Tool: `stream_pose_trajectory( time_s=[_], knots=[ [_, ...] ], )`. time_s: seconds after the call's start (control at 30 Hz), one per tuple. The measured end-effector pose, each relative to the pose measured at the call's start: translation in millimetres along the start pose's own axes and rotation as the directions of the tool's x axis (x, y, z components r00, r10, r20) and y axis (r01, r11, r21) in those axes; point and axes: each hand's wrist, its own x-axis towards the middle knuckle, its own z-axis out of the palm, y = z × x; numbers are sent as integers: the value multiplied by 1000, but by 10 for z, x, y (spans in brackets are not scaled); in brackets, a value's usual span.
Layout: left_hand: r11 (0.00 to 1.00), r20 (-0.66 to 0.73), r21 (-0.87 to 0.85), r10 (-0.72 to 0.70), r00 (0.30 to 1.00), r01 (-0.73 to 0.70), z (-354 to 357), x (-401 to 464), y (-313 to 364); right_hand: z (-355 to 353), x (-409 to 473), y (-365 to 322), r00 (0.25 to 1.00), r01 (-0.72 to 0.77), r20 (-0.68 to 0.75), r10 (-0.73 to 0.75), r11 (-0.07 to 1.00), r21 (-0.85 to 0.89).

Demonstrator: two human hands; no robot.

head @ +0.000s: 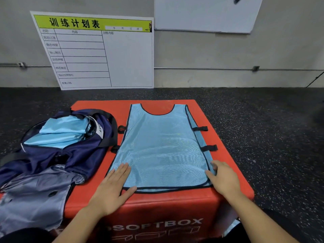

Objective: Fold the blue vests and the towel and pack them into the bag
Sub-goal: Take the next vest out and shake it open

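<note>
A light blue mesh vest [161, 146] with black trim lies spread flat on the red soft box [228, 172], neck hole at the far end. My left hand [114, 186] rests flat, fingers apart, on the vest's near left corner. My right hand [222, 176] presses on the near right corner, fingertips at the vest's edge. To the left, the navy bag [70, 151] lies open, with folded light blue fabric [61, 132] showing inside its mouth. No towel is recognisable in view.
The bag's grey lining [35, 195] spills over the box's left front. A training-plan board [98, 51] leans on the wall behind. A whiteboard [206, 13] hangs at upper right. Dark speckled floor [271, 128] surrounds the box.
</note>
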Motion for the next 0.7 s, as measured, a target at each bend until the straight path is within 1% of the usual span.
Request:
stream_pose_trajectory(
  time_s=[0.13, 0.27, 0.4, 0.57, 0.7],
  knots=[
    [1000, -15, 20, 4, 1000, -4, -2, 1, 4, -43, -62, -55, 1000, -21, 5, 21, 1000, 22],
    [999, -79, 19, 28, 996, -26, 22, 37, 34, -87, -52, -33, 999, -48, 3, 48, 999, 25],
    [999, -100, 36, 40, 994, -36, 40, 15, 44, -154, -56, -11, 998, -66, 15, 65, 996, 58],
    [998, -162, 39, 51, 986, -45, 29, -5, 50, -195, -15, 81, 995, -94, 26, 93, 995, 37],
    [998, -171, 41, 50, 984, -44, 29, -4, 39, -241, 16, 172, 992, -125, 29, 124, 992, 29]
  ],
)
